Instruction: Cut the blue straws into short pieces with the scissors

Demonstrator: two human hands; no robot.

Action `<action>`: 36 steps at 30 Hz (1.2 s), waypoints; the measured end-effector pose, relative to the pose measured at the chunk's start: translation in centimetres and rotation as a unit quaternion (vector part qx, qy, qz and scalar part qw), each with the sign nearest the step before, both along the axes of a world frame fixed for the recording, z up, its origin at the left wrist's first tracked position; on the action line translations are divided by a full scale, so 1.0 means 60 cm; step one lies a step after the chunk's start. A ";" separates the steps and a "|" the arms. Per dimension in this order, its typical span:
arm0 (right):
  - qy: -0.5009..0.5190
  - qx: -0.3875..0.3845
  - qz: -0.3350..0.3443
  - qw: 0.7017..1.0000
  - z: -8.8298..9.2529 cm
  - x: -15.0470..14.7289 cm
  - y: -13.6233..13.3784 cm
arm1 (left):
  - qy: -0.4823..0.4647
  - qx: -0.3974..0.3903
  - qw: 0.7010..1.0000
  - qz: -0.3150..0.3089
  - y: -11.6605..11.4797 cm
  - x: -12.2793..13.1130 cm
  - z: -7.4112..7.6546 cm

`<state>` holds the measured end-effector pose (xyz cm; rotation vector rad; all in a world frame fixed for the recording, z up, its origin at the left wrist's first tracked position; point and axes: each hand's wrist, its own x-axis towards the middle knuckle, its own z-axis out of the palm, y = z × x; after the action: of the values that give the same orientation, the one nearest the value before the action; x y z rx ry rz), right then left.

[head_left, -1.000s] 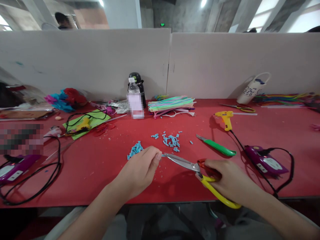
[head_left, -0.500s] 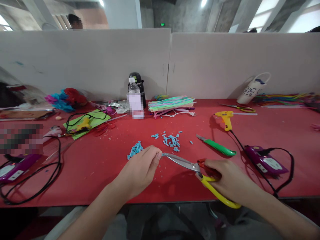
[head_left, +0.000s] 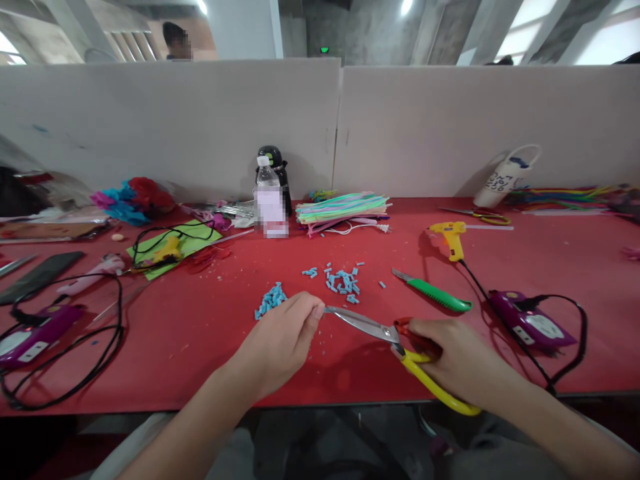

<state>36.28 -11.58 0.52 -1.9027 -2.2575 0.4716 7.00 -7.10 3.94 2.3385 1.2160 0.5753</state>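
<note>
My right hand grips the red and yellow handles of a pair of scissors, whose blades point left. At the blade tips, the thumb and fingers of my left hand are pinched together. Whatever lies between them is too small or hidden to make out. Just behind my left hand is a heap of small blue pieces, partly covered by it. More short blue pieces are scattered farther back on the red table. A green utility knife lies beyond the scissors, its blade exposed.
On the right lie a yellow glue gun, a purple power strip with black cable and another pair of scissors. Pipe cleaners and a plastic bottle stand near the partition. Another power strip sits at left.
My hands and the scissors hold nearly the same position. In the background, a person's head has shifted right above the partition.
</note>
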 end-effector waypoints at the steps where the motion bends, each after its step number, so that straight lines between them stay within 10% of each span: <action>1: 0.001 0.000 0.001 1.000 0.000 0.000 0.000 | 0.001 0.000 1.000 0.002 0.000 0.000 0.000; 36: 0.004 0.016 0.015 1.000 -0.003 0.001 0.000 | -0.029 -0.006 1.000 0.001 0.001 -0.003 -0.001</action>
<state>36.33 -11.57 0.32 -1.8503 -2.2779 0.4428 6.81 -7.03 3.85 2.2952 1.1928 0.6291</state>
